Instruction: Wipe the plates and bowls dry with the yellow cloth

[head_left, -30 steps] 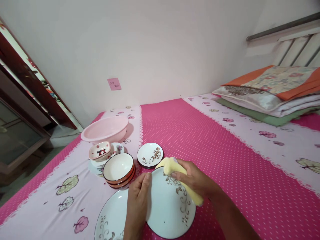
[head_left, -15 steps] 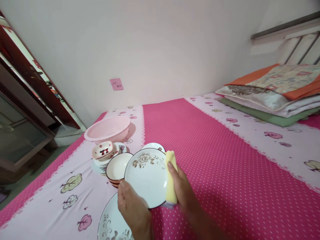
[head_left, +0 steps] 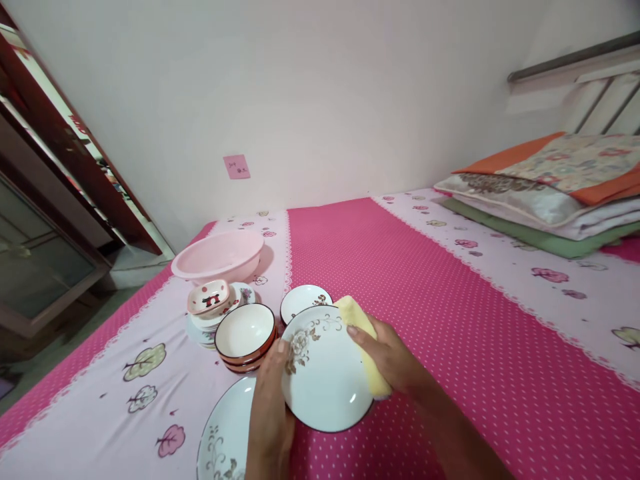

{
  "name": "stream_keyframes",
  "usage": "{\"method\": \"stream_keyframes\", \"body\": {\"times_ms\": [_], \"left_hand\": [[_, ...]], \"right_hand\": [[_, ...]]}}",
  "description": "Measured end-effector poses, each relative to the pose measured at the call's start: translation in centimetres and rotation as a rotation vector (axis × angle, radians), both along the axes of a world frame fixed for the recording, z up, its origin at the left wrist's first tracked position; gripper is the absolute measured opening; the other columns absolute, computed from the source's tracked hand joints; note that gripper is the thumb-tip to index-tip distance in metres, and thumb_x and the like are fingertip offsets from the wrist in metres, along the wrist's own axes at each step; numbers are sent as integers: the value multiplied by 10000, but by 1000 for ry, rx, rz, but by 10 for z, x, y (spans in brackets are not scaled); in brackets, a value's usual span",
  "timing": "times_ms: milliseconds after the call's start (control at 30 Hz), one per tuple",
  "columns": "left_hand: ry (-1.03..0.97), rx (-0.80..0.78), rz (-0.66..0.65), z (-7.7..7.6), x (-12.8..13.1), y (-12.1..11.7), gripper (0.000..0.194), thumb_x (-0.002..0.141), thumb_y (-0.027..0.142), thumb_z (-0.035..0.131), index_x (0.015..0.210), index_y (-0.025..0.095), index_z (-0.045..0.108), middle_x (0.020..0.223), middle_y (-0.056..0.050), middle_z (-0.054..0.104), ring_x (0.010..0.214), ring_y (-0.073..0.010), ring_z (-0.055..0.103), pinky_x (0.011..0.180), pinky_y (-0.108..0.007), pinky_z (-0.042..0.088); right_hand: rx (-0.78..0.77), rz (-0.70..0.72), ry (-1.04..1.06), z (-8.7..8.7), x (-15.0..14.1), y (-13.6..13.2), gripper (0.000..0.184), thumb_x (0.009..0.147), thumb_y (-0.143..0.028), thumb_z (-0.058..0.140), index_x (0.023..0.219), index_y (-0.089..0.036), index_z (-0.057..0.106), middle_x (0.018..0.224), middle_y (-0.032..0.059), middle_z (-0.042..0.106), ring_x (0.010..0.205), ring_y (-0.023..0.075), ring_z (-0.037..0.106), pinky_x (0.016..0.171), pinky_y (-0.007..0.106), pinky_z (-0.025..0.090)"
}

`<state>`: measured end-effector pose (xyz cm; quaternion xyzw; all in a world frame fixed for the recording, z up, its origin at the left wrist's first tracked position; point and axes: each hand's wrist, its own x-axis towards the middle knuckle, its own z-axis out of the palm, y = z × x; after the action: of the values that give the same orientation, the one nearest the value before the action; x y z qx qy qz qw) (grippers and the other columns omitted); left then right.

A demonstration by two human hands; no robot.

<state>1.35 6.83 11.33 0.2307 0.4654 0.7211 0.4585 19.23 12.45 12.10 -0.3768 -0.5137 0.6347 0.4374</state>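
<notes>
A white plate (head_left: 325,373) with a dark rim and brown flower print is held up between my two hands. My left hand (head_left: 271,393) grips its left edge, thumb at the rim. My right hand (head_left: 383,347) is closed on a folded yellow cloth (head_left: 367,353), which it presses over the plate's right edge. Below my left hand lies another flowered plate (head_left: 225,427), partly hidden by the wrist. Just beyond the held plate is a smaller plate (head_left: 303,298). Stacked brown bowls (head_left: 245,333) with white insides stand left of it.
A small patterned dish (head_left: 209,298) tops a pile of plates (head_left: 200,331) behind the bowls. The pink basin (head_left: 220,257) sits farther back near the wall. Folded bedding (head_left: 545,190) lies at the right on the pink bedspread (head_left: 350,247). A pink note (head_left: 237,167) is on the wall.
The held plate has turned, its flower print moving toward the left, and shifted right and slightly nearer. Both hands moved right with it, and the cloth is now tilted. More of the bowls and small plate shows.
</notes>
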Motion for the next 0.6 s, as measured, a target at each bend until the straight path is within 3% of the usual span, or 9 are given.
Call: {"method": "stream_keyframes", "body": {"times_ms": [67, 167, 333, 433, 600], "left_hand": [[-109, -58, -92, 3, 2, 2, 494, 849, 435, 781, 1215, 105, 746, 1157, -194, 790, 1186, -367, 708, 1093, -523, 519], [-246, -76, -77, 1, 11, 5, 490, 897, 440, 733, 1270, 123, 720, 1123, -172, 804, 1131, -332, 738, 1060, -489, 551], [-285, -88, 178, 0, 30, 7, 466, 999, 424, 584, 1374, 156, 655, 1178, -147, 792, 1098, -291, 752, 989, -443, 600], [-285, -92, 331, 5, 37, 5, 506, 1017, 482, 537, 1403, 169, 634, 1210, -132, 783, 1132, -268, 738, 968, -376, 606], [-235, -126, 459, 7, 36, 2, 603, 999, 588, 519, 1437, 181, 605, 1259, -112, 762, 1210, -259, 698, 978, -326, 588]], "right_hand": [[0, 43, -7, 2, 3, 0, 598, 895, -585, 706, 1317, -166, 641, 1050, 113, 802, 868, 289, 772, 725, 377, 608], [-13, -11, -21, 3, 1, -1, 619, 869, -620, 717, 1285, -164, 658, 1029, 114, 806, 864, 296, 772, 702, 367, 606], [-87, -190, 63, -3, -15, -1, 692, 798, -685, 748, 1234, -154, 666, 991, 111, 810, 846, 311, 774, 716, 380, 614], [-201, -280, 95, -12, -35, -9, 675, 802, -724, 711, 1192, -173, 679, 946, 107, 812, 784, 310, 776, 647, 371, 614], [-297, -303, 234, -26, -64, -24, 744, 784, -757, 697, 1211, -147, 682, 952, 114, 816, 855, 322, 781, 696, 380, 628]]}}
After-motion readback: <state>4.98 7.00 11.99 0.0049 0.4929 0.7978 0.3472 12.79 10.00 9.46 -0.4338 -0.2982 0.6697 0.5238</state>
